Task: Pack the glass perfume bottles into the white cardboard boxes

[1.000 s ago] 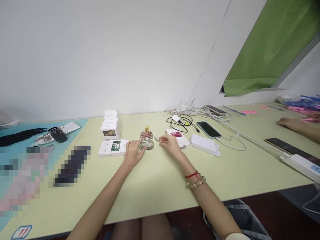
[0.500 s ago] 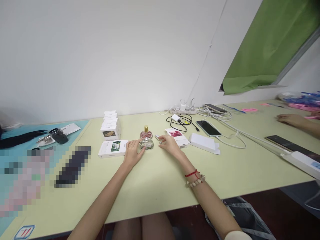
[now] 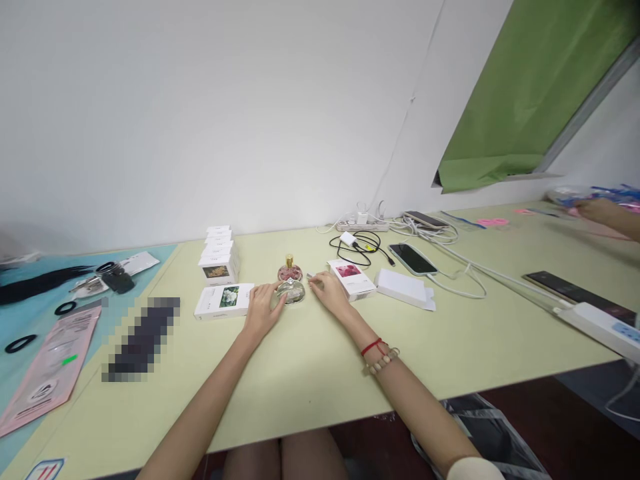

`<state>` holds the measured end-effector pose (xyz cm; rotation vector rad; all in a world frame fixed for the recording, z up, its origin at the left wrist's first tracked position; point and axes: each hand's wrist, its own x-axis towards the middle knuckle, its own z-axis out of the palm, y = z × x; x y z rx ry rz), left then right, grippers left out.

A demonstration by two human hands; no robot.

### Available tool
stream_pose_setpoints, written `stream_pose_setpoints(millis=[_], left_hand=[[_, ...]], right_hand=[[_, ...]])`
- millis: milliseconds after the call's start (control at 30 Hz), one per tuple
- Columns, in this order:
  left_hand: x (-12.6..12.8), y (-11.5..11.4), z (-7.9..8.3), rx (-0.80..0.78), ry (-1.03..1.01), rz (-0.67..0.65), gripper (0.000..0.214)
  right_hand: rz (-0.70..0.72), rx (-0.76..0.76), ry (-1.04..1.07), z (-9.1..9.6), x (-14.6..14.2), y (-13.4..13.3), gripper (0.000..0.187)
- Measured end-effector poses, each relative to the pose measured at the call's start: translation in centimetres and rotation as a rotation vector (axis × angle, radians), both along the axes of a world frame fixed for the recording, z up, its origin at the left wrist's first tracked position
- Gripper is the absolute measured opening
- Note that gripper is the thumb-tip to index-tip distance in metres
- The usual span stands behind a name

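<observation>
A clear, flattened perfume bottle (image 3: 292, 292) stands on the table in front of me. My left hand (image 3: 261, 308) holds it at its left side, thumb in front and forefinger near the top edge. The other left fingers rest by a flat white box with a white flower picture (image 3: 220, 304). Just behind the clear bottle stands a pink perfume bottle (image 3: 290, 271) with a gold neck. To the right, my right hand (image 3: 327, 290) pinches a small silvery piece (image 3: 310, 275), mostly hidden by the fingers. That hand is beside a white box with a red flower picture (image 3: 350, 273).
Several white boxes (image 3: 219, 263) form a row at the back left. On the right are an opened white carton (image 3: 403, 288), a phone (image 3: 413, 259), a coiled black cable (image 3: 367, 243) and a power strip (image 3: 607, 327). Another person's hand (image 3: 603, 212) is at far right.
My view has shifted slightly. The right hand still pinches the silvery piece near the bottle, and the left stays on the bottle. The other person's hand has moved farther back.
</observation>
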<state>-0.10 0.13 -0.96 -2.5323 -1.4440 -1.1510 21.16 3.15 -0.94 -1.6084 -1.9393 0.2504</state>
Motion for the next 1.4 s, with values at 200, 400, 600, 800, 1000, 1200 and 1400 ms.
stream_pose_setpoints(millis=[200,400,600,800,1000,1200,1400], left_hand=[[0.0,-0.2,0.2,0.009,0.003,0.004,0.029],[0.1,-0.3,0.3,-0.013,-0.005,-0.002,0.030],[0.1,-0.4,0.3,-0.020,-0.005,0.007,0.030],[0.1,-0.3,0.2,-0.002,0.002,0.006,0.030],[0.2,-0.5,0.5,0.167,-0.037,0.110,0.042],[0.1,-0.4,0.4,0.153,0.036,0.051,0.034],[-0.1,-0.2,0.1,0.079,0.058,0.024,0.033]], right_hand=[[-0.018,0.063,0.163,0.3,0.4,0.0,0.020],[-0.057,0.088,0.152,1.0,0.9,-0.1,0.028],[-0.153,0.140,-0.126,0.7,1.2,0.2,0.034],[-0.121,0.190,-0.374,0.3,1.5,0.3,0.034],[0.013,0.266,-0.306,1.2,1.0,-0.1,0.029],[0.193,0.094,-0.303,0.6,-0.1,-0.1,0.020],[0.237,0.077,0.108,-0.9,-0.3,0.5,0.010]])
